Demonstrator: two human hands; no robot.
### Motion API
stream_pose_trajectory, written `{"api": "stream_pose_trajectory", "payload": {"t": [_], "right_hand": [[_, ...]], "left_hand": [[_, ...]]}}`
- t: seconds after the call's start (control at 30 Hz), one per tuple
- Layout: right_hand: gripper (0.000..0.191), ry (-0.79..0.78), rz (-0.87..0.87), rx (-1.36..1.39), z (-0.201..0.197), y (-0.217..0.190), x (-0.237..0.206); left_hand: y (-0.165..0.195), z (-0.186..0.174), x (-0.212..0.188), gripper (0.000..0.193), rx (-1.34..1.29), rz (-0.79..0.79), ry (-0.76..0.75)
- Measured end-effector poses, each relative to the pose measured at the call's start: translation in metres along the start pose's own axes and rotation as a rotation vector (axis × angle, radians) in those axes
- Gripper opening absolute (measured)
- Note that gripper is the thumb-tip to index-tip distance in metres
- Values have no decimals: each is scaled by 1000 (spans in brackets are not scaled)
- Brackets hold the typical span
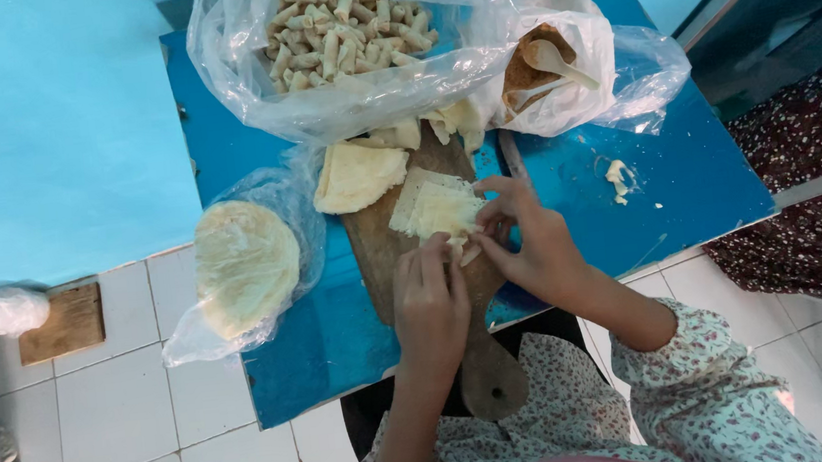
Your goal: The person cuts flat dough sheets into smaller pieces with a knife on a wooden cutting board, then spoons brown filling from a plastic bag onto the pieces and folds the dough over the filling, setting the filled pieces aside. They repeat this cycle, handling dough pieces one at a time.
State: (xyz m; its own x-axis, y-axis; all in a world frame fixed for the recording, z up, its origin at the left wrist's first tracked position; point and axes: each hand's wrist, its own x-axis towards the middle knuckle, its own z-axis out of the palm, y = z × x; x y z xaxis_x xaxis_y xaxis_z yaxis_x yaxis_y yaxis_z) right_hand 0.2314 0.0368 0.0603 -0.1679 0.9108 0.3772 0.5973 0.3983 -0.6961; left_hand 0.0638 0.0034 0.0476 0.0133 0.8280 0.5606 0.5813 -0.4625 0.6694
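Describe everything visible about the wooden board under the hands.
The wooden board is a long, brown paddle shape with a rounded handle end holding a small hole, pointing toward the person. It lies flat on the blue table, its handle overhanging the near edge. A pale square pastry sheet and folded sheets rest on it. The left hand and right hand work the sheet's near corner above it.

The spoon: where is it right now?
In the head view, the spoon sits upper right in a clear plastic bag of brown filling, beside the bag of rolled pastries, beyond the wooden board.
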Motion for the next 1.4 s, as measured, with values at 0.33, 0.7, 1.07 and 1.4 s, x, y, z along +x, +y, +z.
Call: {"api": "stream_pose_trajectory", "payload": {"t": [0.33,0.7,1.07,1.4], "right_hand": [[49,-50,-306,-133,-2,-12,-7],[61,-289,-410,-107,-26,-2,11],[56,-455,-538,-89,-19,16,30],[59,-402,-461,20,-21,19,31]], "left_hand": [[-2,0,-1,27,-32,-82,-52],[0,-11,2,18,17,24,-83],[-3,-26,15,29,-20,22,-257],[-13,-12,16,13,105,122,-173]]}}
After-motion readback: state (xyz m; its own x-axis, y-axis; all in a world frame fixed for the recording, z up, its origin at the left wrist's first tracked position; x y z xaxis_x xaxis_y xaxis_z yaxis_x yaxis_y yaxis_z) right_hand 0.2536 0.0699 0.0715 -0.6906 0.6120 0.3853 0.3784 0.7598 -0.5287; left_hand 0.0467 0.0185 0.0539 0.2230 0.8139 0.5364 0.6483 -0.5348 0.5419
